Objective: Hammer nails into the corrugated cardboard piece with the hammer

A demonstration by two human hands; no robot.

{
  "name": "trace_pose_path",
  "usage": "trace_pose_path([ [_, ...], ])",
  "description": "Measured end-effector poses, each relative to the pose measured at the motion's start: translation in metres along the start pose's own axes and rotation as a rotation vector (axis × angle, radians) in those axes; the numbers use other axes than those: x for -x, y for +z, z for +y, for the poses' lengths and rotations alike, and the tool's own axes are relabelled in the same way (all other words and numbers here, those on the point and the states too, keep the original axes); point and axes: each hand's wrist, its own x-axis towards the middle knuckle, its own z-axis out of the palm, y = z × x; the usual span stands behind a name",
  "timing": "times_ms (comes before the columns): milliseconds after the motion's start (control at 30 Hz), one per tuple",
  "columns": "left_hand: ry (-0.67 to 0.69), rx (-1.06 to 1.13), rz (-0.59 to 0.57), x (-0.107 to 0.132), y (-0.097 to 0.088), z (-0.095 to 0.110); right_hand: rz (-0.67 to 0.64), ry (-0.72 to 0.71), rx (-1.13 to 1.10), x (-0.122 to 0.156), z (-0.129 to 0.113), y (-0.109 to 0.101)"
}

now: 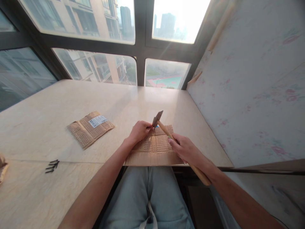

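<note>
My right hand is wrapped round the wooden handle of a hammer. Its dark metal head is right beside the fingertips of my left hand. Those fingers are pinched together just over the far part of a flattened brown cardboard packet with a grid of small holes. Whatever they pinch is too small and too covered by the hammer head to make out. A bit of blue shows on the cardboard near the hammer head.
A second cardboard packet with a white label lies to the left. Several black screws lie near a seam in the pale tabletop. Part of a brown object shows at the left edge. Windows stand behind, a papered wall at right.
</note>
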Motion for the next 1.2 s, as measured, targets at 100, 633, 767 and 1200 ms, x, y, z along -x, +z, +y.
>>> trace_pose_path([
  [100, -0.001, 0.024, 0.008, -0.001, -0.001, -0.001, -0.002, -0.009, -0.028, -0.001, -0.001, 0.000],
  [633, 0.043, 0.112, -0.067, -0.001, -0.005, -0.002, -0.030, 0.056, -0.232, -0.004, 0.008, 0.006],
  [767, 0.036, 0.120, -0.105, -0.002, -0.012, -0.001, -0.017, 0.044, -0.272, 0.000, 0.007, 0.002],
  [1200, 0.071, -0.222, -0.044, 0.023, -0.031, 0.018, 0.003, -0.036, -0.014, 0.008, 0.004, 0.003],
])
